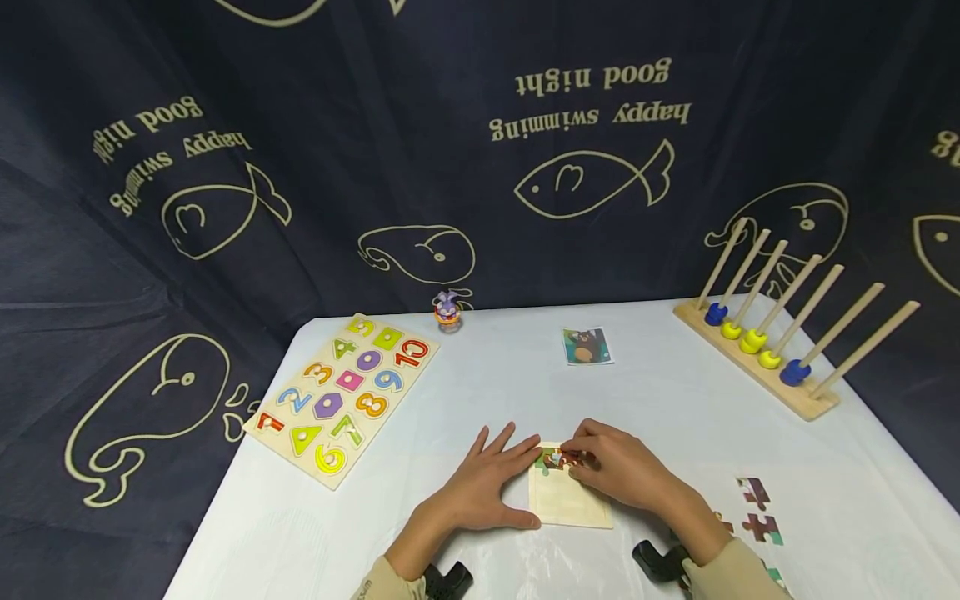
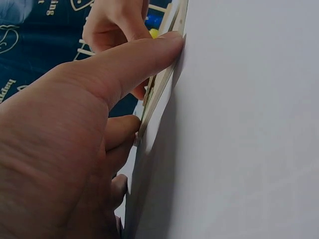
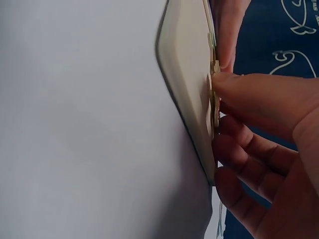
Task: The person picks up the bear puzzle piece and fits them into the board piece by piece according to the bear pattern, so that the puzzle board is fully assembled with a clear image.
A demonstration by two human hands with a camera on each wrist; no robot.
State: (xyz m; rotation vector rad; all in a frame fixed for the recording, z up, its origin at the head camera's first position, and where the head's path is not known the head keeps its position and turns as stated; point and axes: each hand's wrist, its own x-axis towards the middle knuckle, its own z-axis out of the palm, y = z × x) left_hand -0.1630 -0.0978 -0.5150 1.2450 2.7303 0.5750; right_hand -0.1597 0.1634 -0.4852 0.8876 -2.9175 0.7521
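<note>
A pale wooden puzzle board lies on the white table between the two hands. My left hand, fingers spread and straight, rests along its left side; in the left wrist view the thumb touches the board's edge. At the board's top right, my right hand pinches a brown jigsaw piece, partly covered by the fingers. The right wrist view shows the thumb against this thin piece. Green and brown jigsaw pieces sit in the board's top left corner.
Loose jigsaw pieces lie to the right, some hidden by the right forearm. A bear picture card is farther back. A number puzzle board stands left, a purple figurine at the back edge, a pegged bead rack at right.
</note>
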